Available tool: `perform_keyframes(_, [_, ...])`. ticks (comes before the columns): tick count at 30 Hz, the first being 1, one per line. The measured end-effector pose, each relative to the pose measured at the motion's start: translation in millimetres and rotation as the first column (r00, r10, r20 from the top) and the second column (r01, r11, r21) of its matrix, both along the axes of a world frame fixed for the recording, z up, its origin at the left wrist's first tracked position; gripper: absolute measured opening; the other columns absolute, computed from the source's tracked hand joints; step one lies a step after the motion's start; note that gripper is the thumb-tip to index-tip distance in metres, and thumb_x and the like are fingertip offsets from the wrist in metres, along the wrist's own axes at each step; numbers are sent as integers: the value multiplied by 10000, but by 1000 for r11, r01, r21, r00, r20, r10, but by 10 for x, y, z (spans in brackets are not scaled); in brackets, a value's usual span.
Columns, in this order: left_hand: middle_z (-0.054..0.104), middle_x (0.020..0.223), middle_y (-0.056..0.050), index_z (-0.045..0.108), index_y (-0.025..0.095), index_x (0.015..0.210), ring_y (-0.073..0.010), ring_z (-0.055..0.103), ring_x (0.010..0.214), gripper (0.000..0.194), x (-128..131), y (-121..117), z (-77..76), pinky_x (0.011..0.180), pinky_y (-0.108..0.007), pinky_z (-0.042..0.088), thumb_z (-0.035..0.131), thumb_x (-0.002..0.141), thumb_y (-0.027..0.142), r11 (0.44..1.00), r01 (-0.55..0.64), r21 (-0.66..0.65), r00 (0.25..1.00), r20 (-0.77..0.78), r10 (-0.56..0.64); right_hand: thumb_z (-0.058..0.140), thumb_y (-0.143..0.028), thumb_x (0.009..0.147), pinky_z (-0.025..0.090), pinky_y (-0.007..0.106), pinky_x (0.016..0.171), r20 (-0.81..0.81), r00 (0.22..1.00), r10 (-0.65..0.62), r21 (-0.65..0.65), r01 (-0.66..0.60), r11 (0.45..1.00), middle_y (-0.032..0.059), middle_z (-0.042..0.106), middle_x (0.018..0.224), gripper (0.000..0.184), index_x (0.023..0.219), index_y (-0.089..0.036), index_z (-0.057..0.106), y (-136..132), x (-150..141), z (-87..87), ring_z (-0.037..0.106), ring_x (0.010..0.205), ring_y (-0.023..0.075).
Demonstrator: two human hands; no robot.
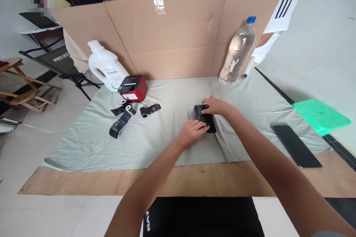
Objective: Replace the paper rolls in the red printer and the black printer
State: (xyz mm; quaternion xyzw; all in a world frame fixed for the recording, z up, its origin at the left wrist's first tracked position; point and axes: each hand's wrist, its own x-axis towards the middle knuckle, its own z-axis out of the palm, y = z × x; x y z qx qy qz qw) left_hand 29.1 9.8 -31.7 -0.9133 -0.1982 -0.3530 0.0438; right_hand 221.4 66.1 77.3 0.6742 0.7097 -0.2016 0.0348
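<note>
On the cloth, slightly right of the middle, lies a small black boxy thing [198, 110] with a flat, glossy black lower part. Its exact kind is unclear. My right hand [216, 106] grips its upper end from the right. From the left, my left hand [193, 132] holds the lower part, fingers laid together over its face, thumb mostly hidden. Away to the left are a loose roll of black film [150, 110] and two more rolls of black film [121, 121], one partly unwound, beside a red and black box-shaped device [135, 88].
A white jug [107, 66] stands behind the red device. A clear bottle with a blue cap [238, 53] leans by the cardboard screen [172, 37]. At right lie a dark phone [296, 146] and a green translucent sheet [321, 115]. People are partly visible behind the screen.
</note>
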Motion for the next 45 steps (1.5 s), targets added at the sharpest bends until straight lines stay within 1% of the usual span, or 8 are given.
perform_keyframes(5, [741, 990, -76, 736, 212, 1122, -147, 672, 821, 254, -4, -2, -20, 668, -284, 485, 498, 1032, 204, 1000, -9, 13, 999, -38, 10, 644, -442, 921, 566, 365, 604, -132, 980, -150, -293, 106, 950, 157, 691, 1217, 633, 1490, -258, 435, -18, -20, 6, 709, 729, 255])
perform_keyframes(14, [755, 1041, -65, 725, 221, 1170, -176, 710, 934, 263, -36, -45, 20, 775, -307, 560, 498, 1037, 240, 997, 64, -51, 998, 8, -64, 739, -549, 759, 523, 455, 869, -74, 947, -312, 127, 319, 939, 215, 590, 1261, 856, 1474, -208, 414, -519, -393, -223, 683, 1044, 384])
perform_keyframes(24, [416, 1634, -66, 469, 255, 1527, -273, 361, 1520, 551, -22, -72, 47, 1238, -501, 297, 412, 1053, 530, 912, -81, -402, 922, -379, -85, 669, -590, 813, 508, 459, 939, -95, 883, -460, 315, 465, 827, 168, 557, 1250, 855, 1569, -297, 397, -202, 1066, -294, 640, 1115, 359])
perform_keyframes(32, [248, 1705, -59, 344, 255, 1602, -265, 165, 1600, 659, -205, -8, 174, 1276, -459, 269, 470, 1022, 540, 842, -49, -537, 956, -269, -116, 697, -694, 760, 521, 623, 789, 24, 841, -541, 413, 484, 771, 290, 576, 1265, 931, 1535, -232, 468, -226, 1354, -407, 651, 1057, 515])
perform_keyframes(35, [357, 1662, -90, 434, 234, 1549, -264, 251, 1577, 599, -856, 448, 473, 1262, -438, 310, 525, 1001, 459, 862, -148, -485, 983, 20, 180, 679, -662, 801, 474, 688, 928, 50, 927, -373, 639, 257, 725, 333, 524, 1389, 921, 1542, -163, 455, -39, 1011, -319, 556, 1232, 564])
perform_keyframes(37, [462, 1596, -98, 509, 219, 1478, -281, 366, 1522, 555, -1499, 908, 707, 1264, -464, 302, 582, 957, 398, 826, -281, -489, 846, 279, 454, 598, -531, 892, 448, 623, 1066, -47, 995, -84, 657, 94, 748, 286, 532, 1437, 792, 1551, -124, 429, 192, 503, -293, 532, 1329, 473])
perform_keyframes(41, [593, 1445, -110, 601, 141, 1293, -265, 515, 1384, 383, -2712, 1812, 987, 1202, -415, 373, 543, 945, 287, 411, -241, -879, 291, 338, 895, 577, -359, 900, 406, 490, 1188, -456, 854, 252, 516, 23, 856, 157, 527, 1531, 648, 1514, -171, 490, 802, -1054, -416, 523, 1399, 318])
perform_keyframes(45, [740, 1090, -130, 675, 107, 1032, -253, 686, 1049, 248, -3187, 2245, 897, 1013, -465, 514, 586, 904, 300, 252, -79, -965, 358, 208, 910, 722, -323, 798, 356, 478, 1228, -723, 649, 237, 335, 30, 942, 118, 461, 1596, 851, 1573, -185, 398, 1367, -2514, -581, 410, 1490, 327])
